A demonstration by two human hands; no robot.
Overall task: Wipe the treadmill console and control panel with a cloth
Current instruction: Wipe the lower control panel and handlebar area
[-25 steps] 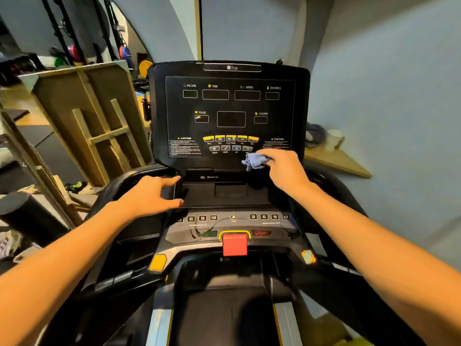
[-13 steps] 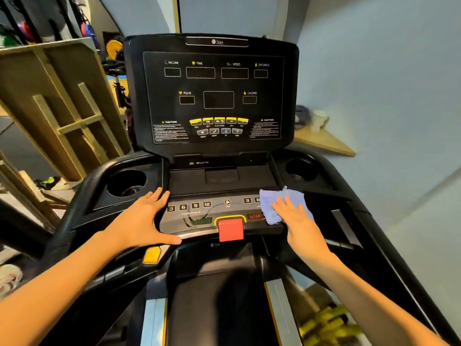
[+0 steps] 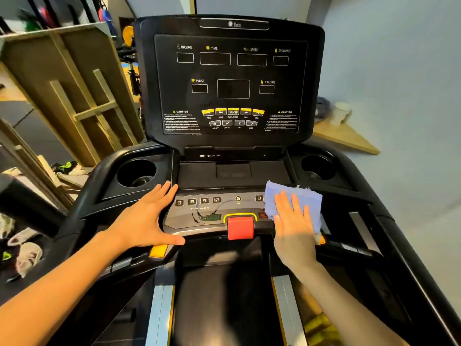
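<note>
Your right hand (image 3: 294, 226) lies flat on the blue cloth (image 3: 306, 203), fingers straight, pressing it down. That grip is not clenched; it is a flat press, nothing is pinched. A second ago this same hand held the cloth bunched up against the bottom of the big black screen (image 3: 232, 81). Then it came down, and the cloth got spread out wide. Now the cloth sits on the right end of the grey button panel (image 3: 214, 208), covering the buttons there. Only the first "3" button (image 3: 259, 198) peeks out just beside its left edge.

Your left hand (image 3: 147, 221) rests flat on the left end of the same panel, fingers straight, holding nothing. It has slid down from the ledge near the screen to this lower spot, so it looks like it is steadying you.

The red stop key (image 3: 240, 227) sits between your two hands, near the cloth but not touching it.

What does this mean? I think you are done with the screen for now and have started on the button panel. The right end is under the cloth, so the middle and left part still look unwiped. A good next move would be to slide the cloth to the left. Go softly near the red key so you do not pull it off. The two cup holes (image 3: 137, 172) may need a wipe too.
</note>
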